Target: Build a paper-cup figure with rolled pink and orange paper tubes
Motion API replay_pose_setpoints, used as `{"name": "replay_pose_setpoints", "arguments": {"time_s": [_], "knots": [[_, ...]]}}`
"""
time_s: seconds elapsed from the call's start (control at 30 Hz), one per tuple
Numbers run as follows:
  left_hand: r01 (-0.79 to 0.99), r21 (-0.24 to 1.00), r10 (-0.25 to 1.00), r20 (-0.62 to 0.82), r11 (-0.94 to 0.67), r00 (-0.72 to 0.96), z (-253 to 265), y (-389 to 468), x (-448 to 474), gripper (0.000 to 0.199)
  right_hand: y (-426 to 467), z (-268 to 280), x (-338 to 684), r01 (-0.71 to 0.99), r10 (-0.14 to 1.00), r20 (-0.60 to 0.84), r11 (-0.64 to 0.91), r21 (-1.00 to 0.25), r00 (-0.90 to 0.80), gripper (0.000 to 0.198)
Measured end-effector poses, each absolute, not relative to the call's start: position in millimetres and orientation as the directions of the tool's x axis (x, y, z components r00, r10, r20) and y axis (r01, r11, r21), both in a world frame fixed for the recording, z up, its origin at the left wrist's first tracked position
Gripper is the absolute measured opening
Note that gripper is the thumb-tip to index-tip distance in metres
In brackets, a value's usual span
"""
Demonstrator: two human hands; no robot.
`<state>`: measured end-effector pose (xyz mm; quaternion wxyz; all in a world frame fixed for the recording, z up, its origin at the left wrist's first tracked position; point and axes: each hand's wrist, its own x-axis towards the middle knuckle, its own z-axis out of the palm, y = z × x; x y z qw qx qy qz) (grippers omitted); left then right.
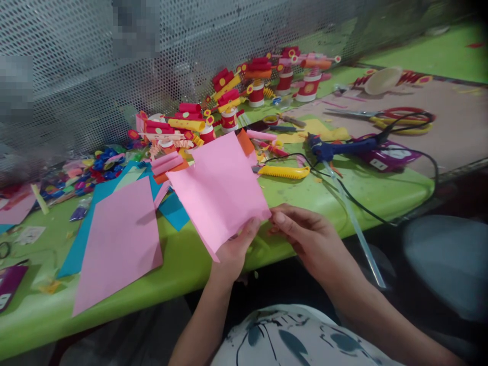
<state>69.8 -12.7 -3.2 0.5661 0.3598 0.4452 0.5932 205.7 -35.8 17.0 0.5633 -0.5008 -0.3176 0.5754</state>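
Note:
A sheet of pink paper [221, 185] is held up off the table's front edge, slightly bent. My left hand [234, 251] grips its lower edge from below, thumb on the front and the other fingers hidden behind. At the sheet's lower right corner, my right hand [305, 234] pinches with thumb and forefinger. A larger pink sheet [118, 244] lies to the left on top of blue paper [86, 223]. Small rolled pink paper tubes [168, 162] sit behind the held sheet.
A yellow utility knife [284, 172], a blue hot glue gun [339, 147] with a clear glue stick [356, 229], and scissors [381, 117] lie to the right. Several red and yellow paper figures [229, 119] line the perforated metal screen [198, 46]. A black cord [366, 206] loops over the edge.

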Motion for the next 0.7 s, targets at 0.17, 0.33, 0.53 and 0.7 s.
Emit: {"name": "replay_pose_setpoints", "arguments": {"time_s": [0.17, 0.33, 0.53, 0.7], "knots": [[-0.29, 0.956, 0.997, -0.066, 0.051, -0.043, 2.3, -15.3, 65.1, 0.045, -34.1, 17.8, 204.2, -0.326, 0.965, -0.211, -0.151, -0.933, 0.157, 0.03], [-0.258, 0.964, 0.996, -0.075, 0.062, -0.041, 6.8, -19.1, 63.3, 0.049, -33.9, 15.6, 204.1, -0.37, 0.961, -0.237, -0.17, -0.914, 0.143, 0.026], [-0.179, 0.981, 0.996, -0.077, 0.069, -0.038, 9.5, -21.3, 61.2, 0.048, -33.9, 15.3, 203.2, -0.352, 0.958, -0.239, -0.172, -0.92, 0.159, 0.024], [-0.173, 0.985, 1.0, -0.018, 0.016, -0.011, 11.0, -19.9, 60.1, 0.035, -34.8, 14.9, 203.9, -0.302, 0.97, -0.203, -0.154, -0.941, 0.137, 0.022]]}}
